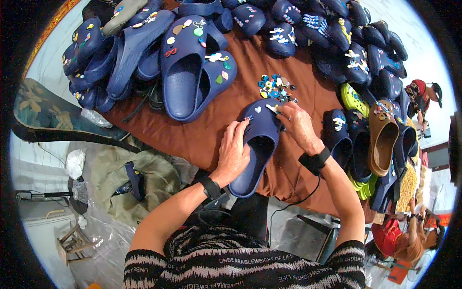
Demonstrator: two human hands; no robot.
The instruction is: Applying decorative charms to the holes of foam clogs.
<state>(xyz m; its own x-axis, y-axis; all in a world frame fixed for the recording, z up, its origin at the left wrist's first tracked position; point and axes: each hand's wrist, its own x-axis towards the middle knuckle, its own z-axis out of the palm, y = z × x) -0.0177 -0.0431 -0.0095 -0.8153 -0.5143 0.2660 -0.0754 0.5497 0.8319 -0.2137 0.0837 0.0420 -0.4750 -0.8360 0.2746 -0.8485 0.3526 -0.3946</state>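
A navy blue clog [264, 126] lies in front of me near the cloth's edge, its toe pointing away and its heel toward me. My left hand [233, 151] grips the clog's left side, fingertips near a small charm on the upper. With bent fingers, my right hand [299, 126] pinches a small white shoe charm [272, 109] against the right part of the toe. A white heart-shaped charm [258, 110] sits in the upper beside it. Just beyond the toe is a loose pile of small colourful charms [276, 88].
Brown cloth [207, 139] covers the table. Decorated blue clogs [185, 67] crowd the left, and more are heaped at the far right. A tan clog [383, 139] and a lime-green clog [353, 98] stand right. Other people [399, 236] are at the right edge.
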